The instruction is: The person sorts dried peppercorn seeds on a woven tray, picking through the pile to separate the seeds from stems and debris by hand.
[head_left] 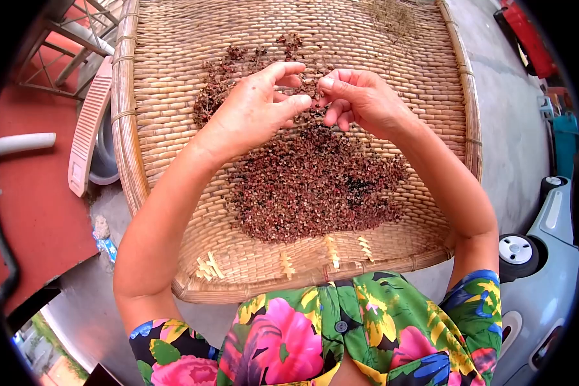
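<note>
A woven tray [174, 77] with a thick rim holds a broad pile of small reddish-brown dried husks [302, 186] mixed with black seeds. Above the pile's upper part, my left hand [264, 103] is held with its fingers apart and curved, its thumb pointing right. Close beside it on the right, my right hand [360, 100] has thumb and forefinger pinched together; whatever lies between them is too small to name. Darker dried clusters [212, 100] lie behind and left of my left hand.
Thin dry stems [395, 19] lie at the tray's upper right. A pink ridged plastic board [91, 125] and a grey basin [104, 154] stand left of the tray. A light blue toy car [550, 238] is at the right, a red object [531, 35] beyond it.
</note>
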`<act>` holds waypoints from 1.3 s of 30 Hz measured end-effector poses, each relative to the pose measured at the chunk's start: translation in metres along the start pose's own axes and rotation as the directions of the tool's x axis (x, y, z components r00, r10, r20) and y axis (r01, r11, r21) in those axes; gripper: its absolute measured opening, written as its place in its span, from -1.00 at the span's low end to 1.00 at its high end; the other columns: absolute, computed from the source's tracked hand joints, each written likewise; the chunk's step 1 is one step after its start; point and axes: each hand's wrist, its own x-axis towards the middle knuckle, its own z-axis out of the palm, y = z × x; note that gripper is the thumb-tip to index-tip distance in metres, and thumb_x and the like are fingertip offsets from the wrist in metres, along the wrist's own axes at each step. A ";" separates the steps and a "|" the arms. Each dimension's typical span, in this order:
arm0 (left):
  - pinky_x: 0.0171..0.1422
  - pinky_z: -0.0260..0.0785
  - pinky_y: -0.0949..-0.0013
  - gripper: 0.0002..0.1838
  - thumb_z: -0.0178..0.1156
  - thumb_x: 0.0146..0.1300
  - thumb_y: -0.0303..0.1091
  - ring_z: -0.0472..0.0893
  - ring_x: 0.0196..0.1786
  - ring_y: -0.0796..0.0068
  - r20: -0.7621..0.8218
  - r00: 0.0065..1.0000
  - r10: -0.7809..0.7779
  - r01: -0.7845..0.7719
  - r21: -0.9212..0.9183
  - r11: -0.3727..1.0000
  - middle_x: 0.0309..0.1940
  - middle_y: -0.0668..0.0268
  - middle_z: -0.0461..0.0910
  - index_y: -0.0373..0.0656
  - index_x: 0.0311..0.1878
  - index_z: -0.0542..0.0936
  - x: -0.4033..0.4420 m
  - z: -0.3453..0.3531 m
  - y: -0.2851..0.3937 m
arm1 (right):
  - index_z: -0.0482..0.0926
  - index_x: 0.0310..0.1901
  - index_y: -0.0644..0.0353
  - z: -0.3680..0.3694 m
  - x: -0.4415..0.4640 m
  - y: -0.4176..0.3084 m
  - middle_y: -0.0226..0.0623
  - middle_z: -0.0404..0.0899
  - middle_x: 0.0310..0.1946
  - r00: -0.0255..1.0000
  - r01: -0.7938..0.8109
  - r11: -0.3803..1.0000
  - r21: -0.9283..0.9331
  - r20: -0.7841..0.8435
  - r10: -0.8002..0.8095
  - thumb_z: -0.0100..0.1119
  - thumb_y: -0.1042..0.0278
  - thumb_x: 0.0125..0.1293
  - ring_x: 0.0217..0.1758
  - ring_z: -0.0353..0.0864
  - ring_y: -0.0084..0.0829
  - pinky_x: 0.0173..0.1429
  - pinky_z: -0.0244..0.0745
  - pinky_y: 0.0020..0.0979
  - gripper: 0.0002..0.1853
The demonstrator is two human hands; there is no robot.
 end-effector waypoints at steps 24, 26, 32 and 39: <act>-0.44 0.43 0.53 -0.83 -0.09 0.24 -0.35 0.52 -0.49 0.54 0.298 0.922 -0.246 0.365 -0.460 0.810 -0.51 0.28 0.50 -0.23 -0.29 0.45 0.002 -0.002 0.008 | 0.46 -0.33 0.26 0.001 -0.011 -0.005 -0.43 0.48 -0.53 0.985 0.056 0.975 0.214 0.146 -0.089 0.03 0.36 0.26 -0.54 0.45 -0.69 -0.54 0.37 -0.68 -0.86; -0.43 0.44 0.54 -0.81 -0.05 0.25 -0.31 0.52 -0.48 0.55 0.255 0.930 -0.264 0.358 -0.473 0.805 -0.50 0.29 0.50 -0.24 -0.27 0.45 0.000 0.007 0.011 | 0.47 -0.33 0.25 -0.001 -0.008 -0.003 -0.44 0.47 -0.56 0.982 0.097 0.980 0.173 0.141 -0.122 0.05 0.34 0.25 -0.55 0.44 -0.70 -0.54 0.37 -0.68 -0.85; -0.43 0.45 0.59 -0.81 0.16 0.17 -0.33 0.51 -0.48 0.66 0.126 0.975 -0.185 0.212 -0.254 0.944 -0.47 0.35 0.51 -0.25 -0.25 0.47 -0.001 0.019 0.000 | 0.48 -0.30 0.28 0.006 -0.011 -0.005 -0.42 0.48 -0.57 0.983 0.181 0.971 -0.159 -0.011 -0.185 0.08 0.33 0.24 -0.56 0.43 -0.70 -0.53 0.38 -0.68 -0.83; -0.53 0.40 0.61 -0.84 0.08 0.18 -0.34 0.50 -0.56 0.67 0.014 0.990 -0.139 0.140 -0.113 0.984 -0.55 0.35 0.50 -0.25 -0.34 0.49 -0.004 0.022 0.009 | 0.47 -0.21 0.24 0.016 -0.014 0.001 -0.46 0.49 -0.52 0.954 0.284 0.948 -0.147 -0.061 -0.295 0.09 0.32 0.23 -0.52 0.45 -0.70 -0.48 0.40 -0.68 -0.82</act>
